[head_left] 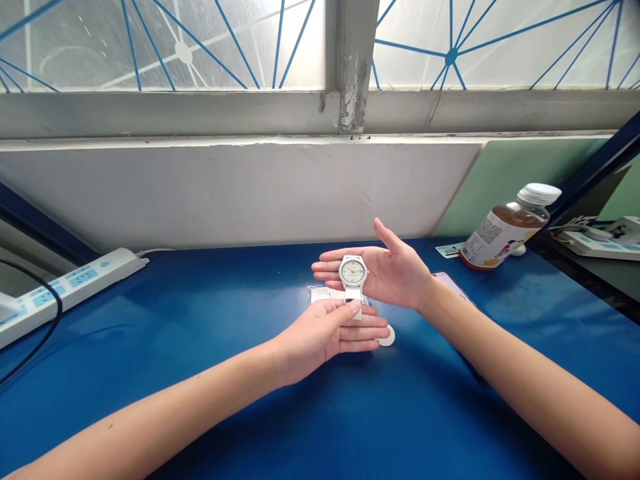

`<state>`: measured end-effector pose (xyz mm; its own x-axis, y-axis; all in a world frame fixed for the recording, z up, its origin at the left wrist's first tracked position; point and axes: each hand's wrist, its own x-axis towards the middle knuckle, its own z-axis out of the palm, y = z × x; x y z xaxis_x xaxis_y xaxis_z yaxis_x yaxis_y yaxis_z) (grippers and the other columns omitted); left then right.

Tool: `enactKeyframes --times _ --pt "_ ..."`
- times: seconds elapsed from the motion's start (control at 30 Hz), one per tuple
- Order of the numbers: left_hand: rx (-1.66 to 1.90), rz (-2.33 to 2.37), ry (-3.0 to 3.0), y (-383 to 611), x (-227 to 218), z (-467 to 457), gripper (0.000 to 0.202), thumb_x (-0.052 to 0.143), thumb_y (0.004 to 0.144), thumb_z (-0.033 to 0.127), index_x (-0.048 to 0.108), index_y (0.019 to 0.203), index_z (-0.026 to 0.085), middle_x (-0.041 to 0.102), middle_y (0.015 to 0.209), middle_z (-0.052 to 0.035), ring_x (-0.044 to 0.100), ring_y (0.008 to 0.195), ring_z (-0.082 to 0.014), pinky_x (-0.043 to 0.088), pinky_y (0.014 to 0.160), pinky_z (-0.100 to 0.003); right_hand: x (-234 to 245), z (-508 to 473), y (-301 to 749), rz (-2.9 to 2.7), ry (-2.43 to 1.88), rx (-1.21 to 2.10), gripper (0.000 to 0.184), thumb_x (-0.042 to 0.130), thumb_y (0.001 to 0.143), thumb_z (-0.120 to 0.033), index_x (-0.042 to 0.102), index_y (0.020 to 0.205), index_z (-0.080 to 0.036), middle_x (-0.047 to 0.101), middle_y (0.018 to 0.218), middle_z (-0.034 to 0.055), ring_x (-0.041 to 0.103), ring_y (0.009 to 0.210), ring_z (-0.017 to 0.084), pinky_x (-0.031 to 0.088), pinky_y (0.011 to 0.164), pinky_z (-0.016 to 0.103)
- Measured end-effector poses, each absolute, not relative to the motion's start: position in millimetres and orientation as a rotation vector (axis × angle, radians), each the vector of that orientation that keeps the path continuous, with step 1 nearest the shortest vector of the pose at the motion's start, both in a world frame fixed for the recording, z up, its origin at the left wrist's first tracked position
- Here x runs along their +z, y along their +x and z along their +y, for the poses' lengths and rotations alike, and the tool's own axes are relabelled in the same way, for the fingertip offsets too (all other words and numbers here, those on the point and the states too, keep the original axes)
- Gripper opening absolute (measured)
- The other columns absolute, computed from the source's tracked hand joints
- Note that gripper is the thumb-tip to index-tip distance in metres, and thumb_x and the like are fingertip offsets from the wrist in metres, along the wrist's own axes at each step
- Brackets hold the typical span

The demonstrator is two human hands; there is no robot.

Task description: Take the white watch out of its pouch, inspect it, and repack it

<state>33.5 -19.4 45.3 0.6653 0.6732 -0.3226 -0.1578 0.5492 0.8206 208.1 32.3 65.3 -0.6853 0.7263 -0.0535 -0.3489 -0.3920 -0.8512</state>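
A white wristwatch (353, 271) with a round pale dial lies face up at the middle. My left hand (330, 330) pinches its strap between the thumb and the palm side, the other fingers stretched out to the right. Behind it, my right hand (395, 275) is palm up with its fingers straight and the thumb raised; the watch case rests over its fingers. Under the hands, partly hidden, are a clear plastic packet (319, 293) with a white label and a white round disc (387, 336) on the blue table (210, 307).
A bottle (505, 230) with a white cap stands at the back right beside a small printed card (449, 250). A phone (453, 288) lies partly under my right forearm. Power strips (85, 280) sit at the left and far right. A wall and windows rise behind.
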Motion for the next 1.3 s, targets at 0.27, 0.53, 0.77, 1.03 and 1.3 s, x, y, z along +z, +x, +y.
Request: enactKeyframes --times 0.27,0.53,0.77,1.03,1.3 --pt "0.541 0.708 0.846 33.9 45.4 -18.0 0.034 0.055 0.098 0.037 0.065 0.108 0.007 0.069 0.115 -0.023 0.068 0.109 -0.0306 0.049 0.1 -0.045 62.2 34.5 208.9 -1.136 -0.534 2.097 0.075 0.028 0.091 -0.072 0.069 0.109 -0.011 0.067 0.125 0.0184 0.058 0.123 0.032 0.037 0.109 0.049" --pt "0.52 0.765 0.94 30.2 50.2 -17.0 0.037 0.054 0.097 0.042 0.066 0.106 0.008 0.071 0.112 -0.0208 0.069 0.105 -0.0295 0.051 0.097 -0.043 65.5 34.0 212.6 -1.329 -0.711 1.947 0.056 0.041 0.093 -0.063 0.07 0.11 -0.017 0.07 0.122 0.0136 0.061 0.118 0.028 0.046 0.1 0.043" --pt "0.692 0.83 1.706 17.5 54.3 -22.0 0.031 0.053 0.096 0.045 0.069 0.099 0.02 0.072 0.101 -0.0086 0.067 0.098 -0.0257 0.048 0.095 -0.038 69.5 -4.5 226.1 -1.839 -0.982 1.173 0.04 0.053 0.094 -0.046 0.057 0.131 -0.03 0.066 0.128 0.0067 0.064 0.111 0.027 0.052 0.089 0.041" --pt "0.83 0.855 2.38 18.5 31.6 -13.8 0.029 0.041 0.1 0.025 0.06 0.119 0.016 0.065 0.124 -0.012 0.059 0.119 -0.0269 0.028 0.116 -0.044 58.0 -33.2 255.4 -2.279 -0.952 0.402 0.033 0.057 0.093 -0.025 0.066 0.124 -0.031 0.07 0.121 0.0051 0.067 0.105 0.025 0.055 0.089 0.039" --pt "0.742 0.901 2.526 19.1 11.9 -6.6 0.035 0.039 0.101 0.026 0.056 0.13 0.016 0.058 0.136 -0.0138 0.049 0.133 -0.0278 0.024 0.118 -0.051 31.9 -41.9 252.9 -2.217 -1.05 0.541 0.038 0.058 0.092 -0.027 0.063 0.129 -0.033 0.064 0.133 0.0047 0.061 0.119 0.028 0.054 0.097 0.044"
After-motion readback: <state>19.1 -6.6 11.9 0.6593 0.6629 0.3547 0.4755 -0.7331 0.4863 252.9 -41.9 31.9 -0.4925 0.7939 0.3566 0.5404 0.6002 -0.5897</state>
